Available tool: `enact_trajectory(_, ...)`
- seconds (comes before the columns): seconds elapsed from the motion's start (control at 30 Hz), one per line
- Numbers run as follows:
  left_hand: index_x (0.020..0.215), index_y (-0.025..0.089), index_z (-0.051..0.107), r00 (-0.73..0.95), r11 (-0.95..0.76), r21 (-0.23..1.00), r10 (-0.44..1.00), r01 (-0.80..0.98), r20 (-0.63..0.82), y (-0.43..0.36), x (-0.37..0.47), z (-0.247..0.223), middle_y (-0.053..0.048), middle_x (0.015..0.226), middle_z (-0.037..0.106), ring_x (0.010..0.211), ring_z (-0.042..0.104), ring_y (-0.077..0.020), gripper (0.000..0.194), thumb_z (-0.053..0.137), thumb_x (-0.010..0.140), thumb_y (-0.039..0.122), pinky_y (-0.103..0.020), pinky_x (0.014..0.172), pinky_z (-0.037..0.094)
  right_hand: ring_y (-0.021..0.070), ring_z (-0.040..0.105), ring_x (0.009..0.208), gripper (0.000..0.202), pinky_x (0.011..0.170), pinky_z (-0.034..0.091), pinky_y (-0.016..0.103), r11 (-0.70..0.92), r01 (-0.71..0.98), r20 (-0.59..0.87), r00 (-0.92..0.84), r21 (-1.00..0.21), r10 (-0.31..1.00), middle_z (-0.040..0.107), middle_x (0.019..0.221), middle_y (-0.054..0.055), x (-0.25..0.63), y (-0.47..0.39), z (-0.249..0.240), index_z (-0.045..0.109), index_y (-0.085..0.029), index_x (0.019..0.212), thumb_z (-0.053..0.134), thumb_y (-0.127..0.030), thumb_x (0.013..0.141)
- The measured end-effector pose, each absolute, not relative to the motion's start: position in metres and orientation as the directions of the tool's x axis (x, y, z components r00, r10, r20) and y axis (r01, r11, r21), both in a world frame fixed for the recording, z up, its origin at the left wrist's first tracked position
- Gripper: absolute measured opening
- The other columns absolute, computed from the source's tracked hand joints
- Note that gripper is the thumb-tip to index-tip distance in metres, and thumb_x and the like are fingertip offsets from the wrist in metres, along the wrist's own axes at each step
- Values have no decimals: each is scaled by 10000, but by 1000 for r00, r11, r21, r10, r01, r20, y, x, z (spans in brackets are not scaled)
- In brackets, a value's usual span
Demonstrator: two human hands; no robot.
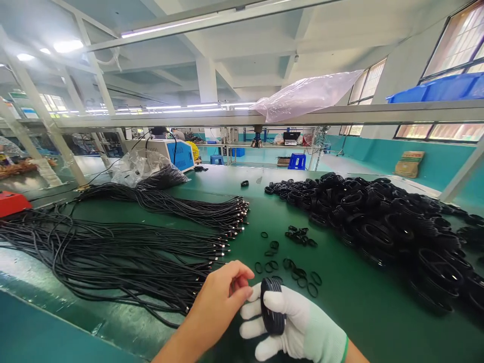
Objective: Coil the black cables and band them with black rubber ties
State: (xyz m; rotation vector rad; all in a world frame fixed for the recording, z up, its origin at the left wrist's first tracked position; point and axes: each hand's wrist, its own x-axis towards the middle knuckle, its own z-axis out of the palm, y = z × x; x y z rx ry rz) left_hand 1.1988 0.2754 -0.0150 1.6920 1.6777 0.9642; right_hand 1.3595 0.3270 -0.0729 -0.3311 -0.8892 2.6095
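Note:
My gloved right hand (298, 317) grips a coiled black cable (273, 307), its thumb pressed over the loops. Just left of it is my bare left hand (221, 295), fingers curled and thumb close to the forefinger, almost touching the glove's fingertips. Whatever may be between those bare fingers is too small to make out. Small black rubber bands (298, 272) lie scattered on the green mat beyond both hands, with a little cluster of dark bands (300, 235) farther back. Straight black cables (124, 247) stretch out on the left, metal plugs (240, 212) towards the middle.
A large heap of coiled black cables (363, 212) covers the right side of the bench. At the back left stand a clear plastic bag (141, 169) and a blue-and-white machine (177, 154). A red object (13, 203) sits at the left edge. An overhead rail (227, 119) crosses above.

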Motion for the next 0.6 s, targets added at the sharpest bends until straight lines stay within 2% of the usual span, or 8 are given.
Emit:
enact_trajectory(0.13, 833, 225, 607, -41, -35, 630, 994, 776, 105, 281, 1207, -12, 35, 741, 613, 616, 543, -138, 219, 531, 675, 95, -245, 585, 377, 179, 659, 713, 288, 520, 578, 273, -659, -232, -119, -889, -716, 441, 630, 905, 101, 1356, 323, -76, 617, -101, 981, 683, -198, 718)
enact_trajectory(0.23, 689, 208, 574, -46, -42, 565, 989, 824, 139, 282, 1215, -20, 25, 672, 595, 603, 534, -145, 191, 482, 652, 44, -249, 571, 352, 145, 649, 645, 290, 481, 550, 205, -620, -200, -151, -872, -759, 465, 638, 830, 86, 1354, 321, -75, 604, -103, 973, 681, -165, 700)
enact_trajectory(0.4, 643, 204, 542, -109, -15, 564, 977, 826, 185, 276, 1220, -37, 19, 645, 588, 595, 529, -150, 204, 448, 647, 22, -253, 566, 343, 120, 621, 587, 290, 488, 498, 161, -560, -115, -204, -856, -821, 475, 641, 652, 63, 1354, 319, -72, 614, -94, 932, 673, -200, 669)
enact_trajectory(0.5, 648, 207, 556, -174, 36, 619, 971, 784, 163, 276, 1220, -40, 19, 628, 601, 597, 536, -155, 194, 455, 652, 42, -253, 560, 350, 125, 621, 577, 304, 498, 503, 186, -565, -96, -232, -846, -820, 480, 643, 663, 53, 1351, 318, -73, 625, -101, 922, 699, -229, 656)
enact_trajectory(0.6, 694, 218, 605, -132, 21, 653, 984, 757, 122, 283, 1212, -32, 33, 634, 616, 595, 542, -151, 163, 511, 656, 91, -239, 546, 369, 144, 625, 577, 304, 481, 526, 231, -600, -159, -211, -841, -784, 499, 646, 706, 70, 1353, 321, -72, 642, -86, 889, 727, -244, 643)
